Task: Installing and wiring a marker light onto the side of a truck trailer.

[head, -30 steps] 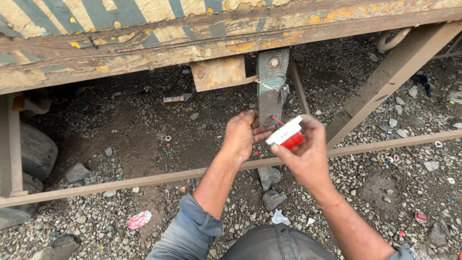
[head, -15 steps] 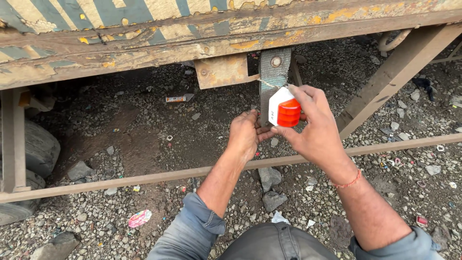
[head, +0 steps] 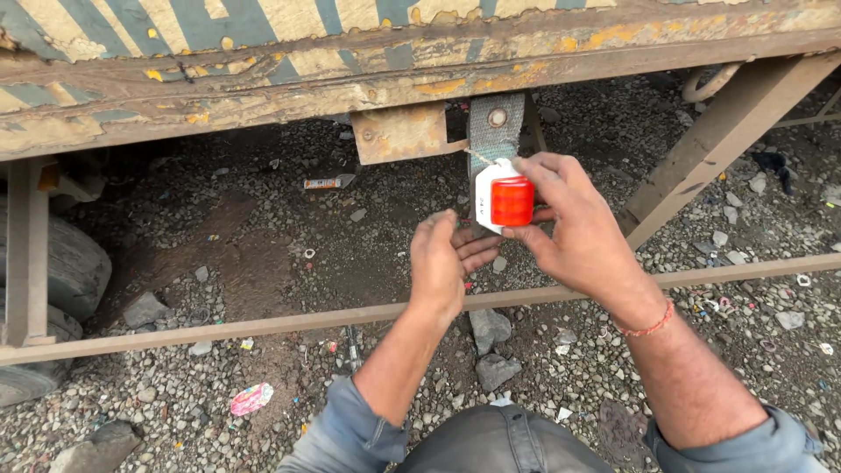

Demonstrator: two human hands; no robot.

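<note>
My right hand [head: 574,229] holds a small marker lamp [head: 503,198] with a red lens on a white base, pressed against a grey metal bracket [head: 493,125] that hangs from the rusty truck frame [head: 368,79]. My left hand [head: 444,259] sits just below and left of the lamp, fingers curled toward the bracket's lower end. A thin wire runs from the lamp's top toward the frame. What the left fingers touch is hidden behind the lamp.
A rusty side rail [head: 263,324] runs across below my hands. A diagonal steel strut [head: 718,140] stands at right, a tyre [head: 53,280] at far left. Gravel, loose stones [head: 492,346] and litter cover the ground. A rusty plate [head: 399,133] hangs left of the bracket.
My right hand has raised the lamp from below the bracket up onto its face and turned the red lens toward me. My left hand has dropped slightly and loosened from the bracket.
</note>
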